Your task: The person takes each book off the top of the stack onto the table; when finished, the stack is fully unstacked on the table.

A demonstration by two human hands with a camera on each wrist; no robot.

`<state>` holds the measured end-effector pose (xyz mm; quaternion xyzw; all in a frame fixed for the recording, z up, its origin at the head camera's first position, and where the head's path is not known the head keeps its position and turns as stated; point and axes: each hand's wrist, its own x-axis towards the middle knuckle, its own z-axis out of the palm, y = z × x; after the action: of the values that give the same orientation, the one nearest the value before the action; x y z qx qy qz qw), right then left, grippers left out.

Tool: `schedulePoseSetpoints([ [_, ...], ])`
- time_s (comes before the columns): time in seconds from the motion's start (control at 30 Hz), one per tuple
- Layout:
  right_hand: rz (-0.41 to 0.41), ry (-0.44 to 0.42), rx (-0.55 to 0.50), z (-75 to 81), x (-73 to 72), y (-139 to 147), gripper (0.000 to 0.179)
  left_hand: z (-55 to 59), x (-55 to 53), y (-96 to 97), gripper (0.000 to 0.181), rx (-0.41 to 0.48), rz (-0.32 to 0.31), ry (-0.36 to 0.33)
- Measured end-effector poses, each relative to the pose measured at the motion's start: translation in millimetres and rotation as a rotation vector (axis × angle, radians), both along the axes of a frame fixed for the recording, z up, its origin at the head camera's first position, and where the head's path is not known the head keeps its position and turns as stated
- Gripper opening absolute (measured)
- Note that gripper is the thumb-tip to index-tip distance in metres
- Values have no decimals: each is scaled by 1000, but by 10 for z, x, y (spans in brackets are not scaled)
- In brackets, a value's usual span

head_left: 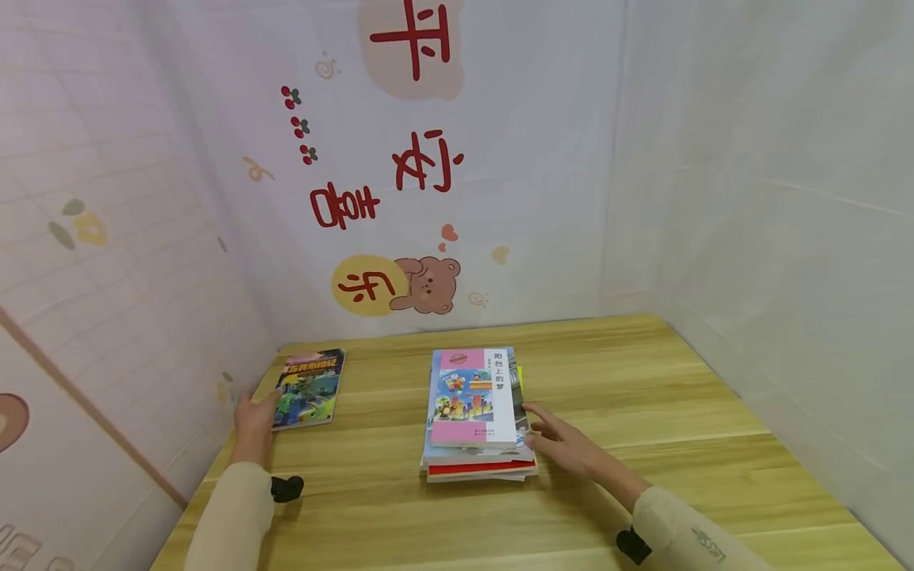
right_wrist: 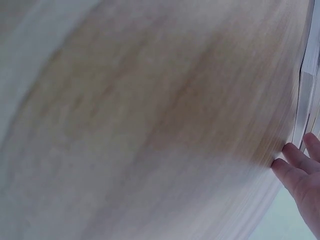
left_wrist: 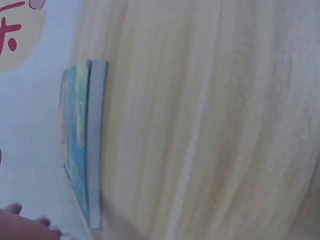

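On the far left of the table lies a thin book with a dark, colourful cover (head_left: 310, 392), seen from its edge in the left wrist view. My left hand (head_left: 255, 420) is at its left edge, with the thumb by the cover; the other fingers are partly hidden in the head view. A stack of books sits mid-table, topped by a pink and white book (head_left: 503, 412). At the stack's right side is my right hand (head_left: 567, 448), fingers extended. In the right wrist view its fingertips (right_wrist: 280, 167) rest by the stack's side.
The wooden table (head_left: 385, 523) meets a white curtain (head_left: 528, 198) at the back, printed with red characters and a bear. Similar cloth hangs on the left and right sides. Black straps (head_left: 287, 488) show at both wrists.
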<state>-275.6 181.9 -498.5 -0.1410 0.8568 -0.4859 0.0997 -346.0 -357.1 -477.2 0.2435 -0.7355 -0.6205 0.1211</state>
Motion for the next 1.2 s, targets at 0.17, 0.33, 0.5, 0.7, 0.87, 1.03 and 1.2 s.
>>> schedulePoseSetpoints([
  [0.17, -9, -5, -4, 29, -2, 23, 61, 74, -41, 87, 79, -87, -35, 8],
  [0.33, 1, -6, -9, 13, 4, 30, 61, 112, -13, 271, 79, -106, -113, 14],
  [0.5, 8, -10, -1, -13, 18, 34, 62, 125, 66, 522, 82, -104, -243, 9],
  [0.7, 3, -11, 2, -27, 12, 37, 62, 203, 144, 847, 82, -64, -335, 38],
  [0.87, 3, -14, 4, -29, 1, 20, 63, 265, 256, 1198, 77, -10, -390, 77],
  [1.03, 0, -21, 9, -13, 0, 17, 63, 245, 415, 1569, 72, 25, -426, 106],
  [1.2, 3, -20, 10, -10, -8, 19, 63, 181, 547, 1876, 67, 37, -440, 125],
])
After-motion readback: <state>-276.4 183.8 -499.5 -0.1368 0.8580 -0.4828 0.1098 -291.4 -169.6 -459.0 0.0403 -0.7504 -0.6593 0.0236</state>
